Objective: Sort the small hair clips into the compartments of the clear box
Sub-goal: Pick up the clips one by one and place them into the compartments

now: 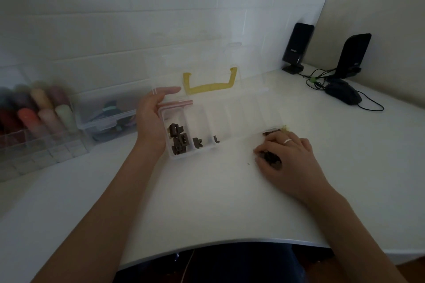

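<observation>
The clear box (230, 110) lies open on the white desk, its lid with a yellow handle (210, 87) leaning back against the wall. Several dark brown hair clips (178, 139) fill its leftmost compartment; one clip (197, 142) sits in the second and a smaller one (216, 139) in the third. My left hand (153, 119) cups the box's left end, fingers spread. My right hand (282, 154) rests palm down on the desk, right of the box, with its fingers curled over a pile of dark clips (270, 157). A few more clips (272, 133) lie by the box's right end.
A clear organiser with coloured rolls (39, 112) and a clear storage tub (108, 115) stand at the left against the wall. Two black speakers (296, 48) (353, 55), a dark mouse (343, 94) and cables sit at the back right. The desk's curved front edge (230, 243) is near me.
</observation>
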{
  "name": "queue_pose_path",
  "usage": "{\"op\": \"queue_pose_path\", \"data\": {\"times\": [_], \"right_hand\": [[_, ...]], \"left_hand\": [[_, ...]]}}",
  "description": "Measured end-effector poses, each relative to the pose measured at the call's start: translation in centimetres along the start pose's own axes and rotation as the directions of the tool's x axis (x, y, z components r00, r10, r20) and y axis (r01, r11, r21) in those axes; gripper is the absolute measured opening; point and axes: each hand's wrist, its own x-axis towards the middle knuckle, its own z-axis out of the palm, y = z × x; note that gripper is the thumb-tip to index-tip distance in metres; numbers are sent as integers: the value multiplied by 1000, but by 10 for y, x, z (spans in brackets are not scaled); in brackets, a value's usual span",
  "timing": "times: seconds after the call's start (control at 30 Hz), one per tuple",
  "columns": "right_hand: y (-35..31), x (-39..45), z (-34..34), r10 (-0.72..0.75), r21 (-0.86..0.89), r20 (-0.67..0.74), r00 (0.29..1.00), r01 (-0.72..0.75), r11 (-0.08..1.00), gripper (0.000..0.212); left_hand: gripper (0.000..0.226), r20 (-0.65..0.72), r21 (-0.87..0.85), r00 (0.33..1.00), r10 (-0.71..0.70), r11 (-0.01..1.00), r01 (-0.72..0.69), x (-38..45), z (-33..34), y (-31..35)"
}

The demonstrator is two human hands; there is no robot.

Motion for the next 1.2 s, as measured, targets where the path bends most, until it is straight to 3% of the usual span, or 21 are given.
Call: {"op": "queue_pose_path", "data": {"times": [0.13,0.27,0.4,0.6,0.87,0.93,1.07,1.2], "right_hand": [[0,2,1,-44,60,-39,998,47,997,26],[-10,5,-5,48,332,-124,991,-4,943,24],[-15,5,-10,115,478,-90,989,-58,876,30],[-18,3,-11,136,482,-93,986,-75,873,29],[-64,35,-9,-36,470,-307,951,184,863,20],[-81,48,-5,-133,400,-285,949,244,883,13],[-82,55,8,-250,263,-81,965,263,928,17],[-52,30,0,-135,257,-193,972,183,949,16]], "left_hand": [[26,-3,-32,1000,-11,999,11,0,1,0],[27,-9,-23,1000,-30,999,30,3,-2,-3],[25,-18,-2,999,-38,999,38,7,-6,-5],[24,-13,-12,1000,-28,1000,28,7,-5,-6],[27,4,13,1000,15,1000,-15,6,-4,-7],[25,15,9,1000,-6,1000,6,4,-3,-7],[24,33,-29,997,-65,997,65,2,-1,-6],[27,11,17,1000,3,1000,-3,7,-4,-8]]}}
